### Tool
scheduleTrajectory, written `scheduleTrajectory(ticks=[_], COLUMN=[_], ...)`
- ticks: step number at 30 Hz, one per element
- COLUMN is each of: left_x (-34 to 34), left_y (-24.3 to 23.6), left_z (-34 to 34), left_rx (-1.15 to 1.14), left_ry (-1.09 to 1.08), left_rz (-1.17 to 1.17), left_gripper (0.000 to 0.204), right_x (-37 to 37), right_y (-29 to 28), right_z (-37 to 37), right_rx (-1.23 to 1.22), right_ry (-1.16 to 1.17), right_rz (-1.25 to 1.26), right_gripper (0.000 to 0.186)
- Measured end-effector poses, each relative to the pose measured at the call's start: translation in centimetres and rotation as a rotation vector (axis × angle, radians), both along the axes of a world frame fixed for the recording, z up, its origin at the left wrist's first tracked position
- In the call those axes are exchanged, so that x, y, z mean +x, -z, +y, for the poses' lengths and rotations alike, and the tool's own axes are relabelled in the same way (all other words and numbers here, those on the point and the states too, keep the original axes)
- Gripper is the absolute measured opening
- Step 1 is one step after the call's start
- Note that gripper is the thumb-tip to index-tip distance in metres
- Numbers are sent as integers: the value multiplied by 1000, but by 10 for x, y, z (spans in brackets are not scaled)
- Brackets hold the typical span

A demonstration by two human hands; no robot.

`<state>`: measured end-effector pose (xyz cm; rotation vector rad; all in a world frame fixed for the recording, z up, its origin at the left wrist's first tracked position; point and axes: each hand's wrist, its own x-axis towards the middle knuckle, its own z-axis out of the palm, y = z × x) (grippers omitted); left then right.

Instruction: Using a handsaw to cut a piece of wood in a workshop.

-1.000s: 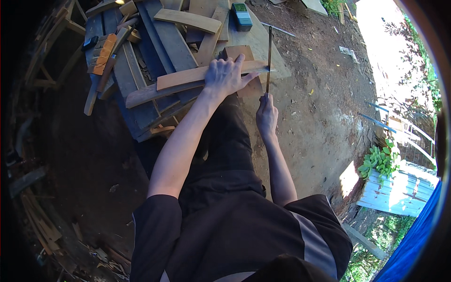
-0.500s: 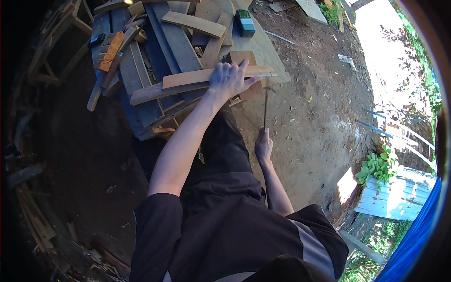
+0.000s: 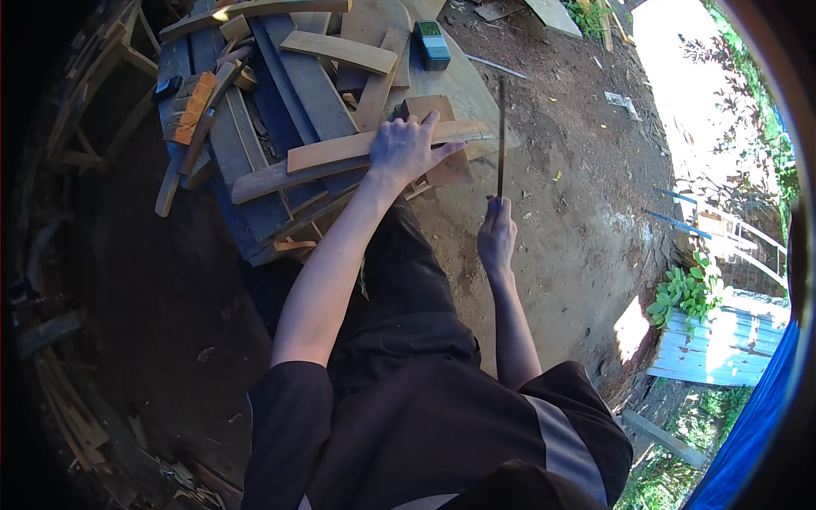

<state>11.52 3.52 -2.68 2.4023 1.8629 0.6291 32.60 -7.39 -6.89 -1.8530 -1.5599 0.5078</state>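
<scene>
My left hand [image 3: 406, 146] presses flat on a curved wooden slat [image 3: 340, 151] that lies across a low pile of boards. My right hand [image 3: 496, 235] grips the handle of a long thin hand saw [image 3: 501, 136], whose dark blade points away from me just right of the slat's end. A small square wooden piece [image 3: 435, 109] sits under the slat by my left fingers. My legs in dark trousers stand close to the pile.
The board pile [image 3: 255, 110] holds blue planks, pale slats, an orange block [image 3: 194, 106] and a green box [image 3: 433, 42]. Bare dirt ground spreads to the right. A white-blue fence [image 3: 722, 340] and plants stand at the right edge; scrap wood lies at the left.
My right hand with the saw dropped back toward me and has now come forward again beside the slat's end. My left hand stays on the slat.
</scene>
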Motion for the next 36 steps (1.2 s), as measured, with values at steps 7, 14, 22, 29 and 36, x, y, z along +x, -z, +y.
scheduleTrajectory(ticks=[7, 14, 22, 29, 36], left_x=[5, 3, 9, 8, 7], left_y=[3, 10, 12, 10, 6], left_z=[0, 3, 2, 1, 5], left_rx=[81, 153, 226, 203, 118], left_ry=[41, 59, 13, -23, 25], left_rz=[-27, 9, 37, 157, 89], left_gripper=[68, 67, 70, 76, 75], right_x=[-10, -16, -31, -24, -5], right_y=[-16, -35, -49, -32, 0], right_z=[9, 1, 50, 37, -35], right_rx=[-18, -163, -190, -157, -157], right_ry=[-74, -38, -27, -70, -52], right_rz=[-131, -191, -244, -215, -205], right_gripper=[24, 27, 32, 28, 23])
